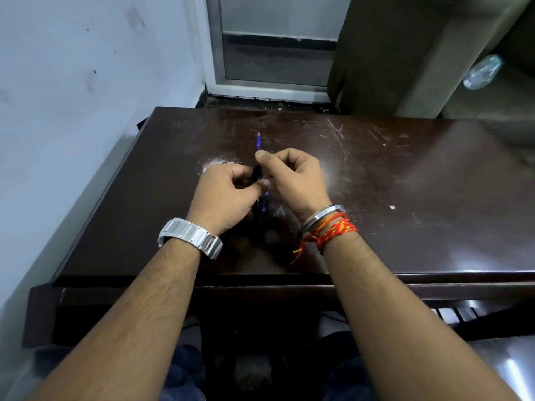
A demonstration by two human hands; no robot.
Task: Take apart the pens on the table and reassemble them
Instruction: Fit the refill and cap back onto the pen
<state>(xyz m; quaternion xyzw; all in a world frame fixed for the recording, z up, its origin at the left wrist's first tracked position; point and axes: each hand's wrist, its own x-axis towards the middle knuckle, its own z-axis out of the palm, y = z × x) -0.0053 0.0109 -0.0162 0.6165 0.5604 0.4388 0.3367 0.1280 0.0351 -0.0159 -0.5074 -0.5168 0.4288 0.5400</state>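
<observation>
Above the middle of the dark brown table [405, 183], both hands hold one pen upright between them. My left hand [225, 195] pinches the dark pen barrel [257, 175] at its lower part. My right hand [292, 175] grips the blue refill [258, 141], whose thin tip points away from me above my thumb. More dark and blue pen parts [262, 206] lie on the table under my hands, partly hidden and hard to make out.
A white wall runs along the table's left side. Behind the table are a door frame [272, 88] and a brown upholstered piece [390, 53] with a clear plastic bottle [482, 72]. A whitish smudge [214, 163] marks the tabletop by my left hand.
</observation>
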